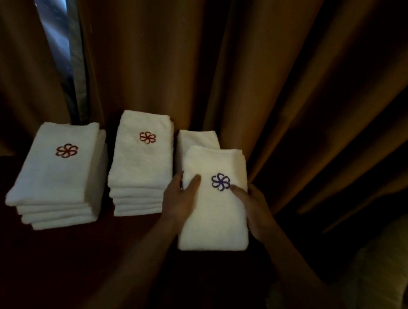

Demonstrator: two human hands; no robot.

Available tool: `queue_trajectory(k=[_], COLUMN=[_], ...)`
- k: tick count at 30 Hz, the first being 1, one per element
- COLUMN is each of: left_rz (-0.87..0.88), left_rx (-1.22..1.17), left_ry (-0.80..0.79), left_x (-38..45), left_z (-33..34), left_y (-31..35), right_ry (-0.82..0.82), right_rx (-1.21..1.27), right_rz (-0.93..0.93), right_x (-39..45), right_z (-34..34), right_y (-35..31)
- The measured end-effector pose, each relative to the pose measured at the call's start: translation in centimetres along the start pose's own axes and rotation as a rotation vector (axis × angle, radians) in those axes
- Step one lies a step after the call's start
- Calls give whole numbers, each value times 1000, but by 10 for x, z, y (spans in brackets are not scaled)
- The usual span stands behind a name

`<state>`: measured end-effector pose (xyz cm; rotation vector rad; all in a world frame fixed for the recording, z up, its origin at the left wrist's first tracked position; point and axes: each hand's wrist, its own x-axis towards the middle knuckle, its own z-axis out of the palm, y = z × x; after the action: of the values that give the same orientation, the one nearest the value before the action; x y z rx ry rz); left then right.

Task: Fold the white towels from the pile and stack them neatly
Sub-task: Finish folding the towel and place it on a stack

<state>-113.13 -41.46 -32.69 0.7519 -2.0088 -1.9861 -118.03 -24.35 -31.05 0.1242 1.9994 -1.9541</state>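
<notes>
3 stacks of folded white towels on dark surface, orange curtain (pixel 230 70) behind. Left stack (pixel 57 178) at 9 o'clock: approx 4 towels, red flower logo on top. Middle stack (pixel 141 166): approx 5, red logo too. Right stack (pixel 196 141) at 12 o'clock from the hands, mostly hidden, count unclear. 1 folded towel (pixel 215 214) w/ purple logo gripped at both long edges: left hand (pixel 181 201) & right hand (pixel 255 208), thumbs on top, fingers under. Whether it touches right stack: can't tell.
</notes>
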Motion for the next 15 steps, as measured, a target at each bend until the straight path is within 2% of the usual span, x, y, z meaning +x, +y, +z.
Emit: queue_trajectory(k=[8, 15], left_rz=[7, 42], left_rx=[-10, 20], left_ry=[151, 237], left_x=[89, 140], left_z=[38, 44], left_y=[31, 42], right_ry=[-110, -135], right_rx=[-63, -48], right_rz=[-33, -19], right_x=[123, 183], right_z=[9, 32], right_y=[-40, -46])
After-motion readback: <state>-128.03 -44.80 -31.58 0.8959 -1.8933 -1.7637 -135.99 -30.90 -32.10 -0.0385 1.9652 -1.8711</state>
